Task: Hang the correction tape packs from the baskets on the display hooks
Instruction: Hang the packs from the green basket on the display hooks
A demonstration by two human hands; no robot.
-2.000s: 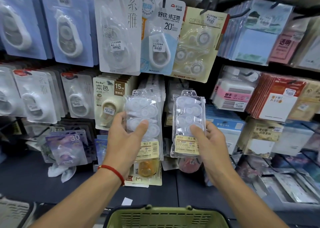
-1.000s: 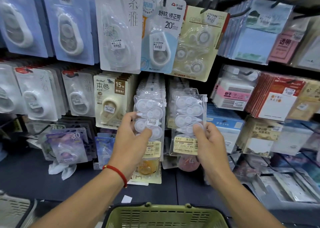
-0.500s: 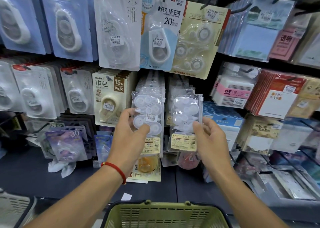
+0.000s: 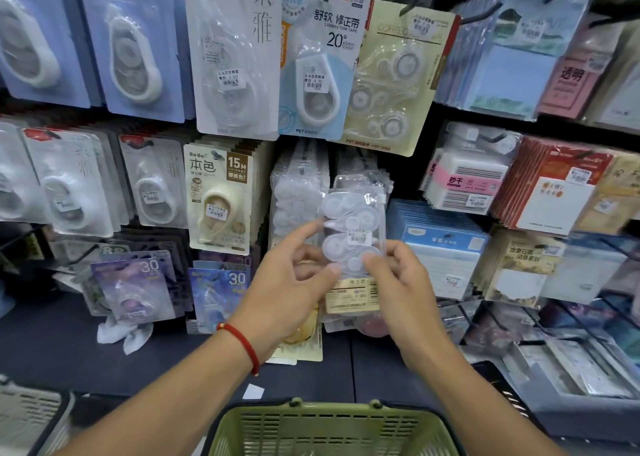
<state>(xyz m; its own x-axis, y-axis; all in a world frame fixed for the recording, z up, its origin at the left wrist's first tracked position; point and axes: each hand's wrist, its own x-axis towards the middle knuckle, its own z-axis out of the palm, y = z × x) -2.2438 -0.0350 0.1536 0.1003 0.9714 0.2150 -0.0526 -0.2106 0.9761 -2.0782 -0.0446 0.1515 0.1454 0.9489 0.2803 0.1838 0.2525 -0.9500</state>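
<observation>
Hands (image 4: pixel 294 282) (image 4: pixel 398 282) in pinch grip on one correction tape pack (image 4: pixel 353 234).

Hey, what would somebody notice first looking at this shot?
Two hands in the middle: the left hand and right hand both pinch a clear correction tape pack before crowded display racks. Below them sits a green basket, and a red bracelet rings the left wrist.

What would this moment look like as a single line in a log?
stage: hanging | left hand: pinching clear pack | right hand: pinching same pack | green basket: below
</observation>
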